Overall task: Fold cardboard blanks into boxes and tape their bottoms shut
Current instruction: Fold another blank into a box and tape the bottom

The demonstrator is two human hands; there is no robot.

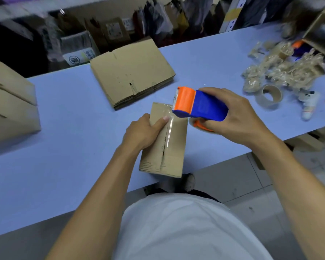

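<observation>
1. Pale blue table (68,113) runs across the shot, with blurry shelves of bags and packaging behind it.
2. Left hand (142,133) grips the left side of the small box (174,139), thumb laid flat along the centre seam.
3. Right hand (233,117) is wrapped round the blue and orange tape dispenser (197,105), its orange end touching the box's far end, just beyond the thumb tip.
4. Clear tape (169,126) runs down the seam beside the thumb.
5. Box's long axis points away from the person, near end at the table edge.
6. Beyond the fingers: a stack of flat blanks (131,74). Right: a tape roll (269,97) and scrap pile (281,70). Far left: a big carton (9,102), with open tabletop between.
</observation>
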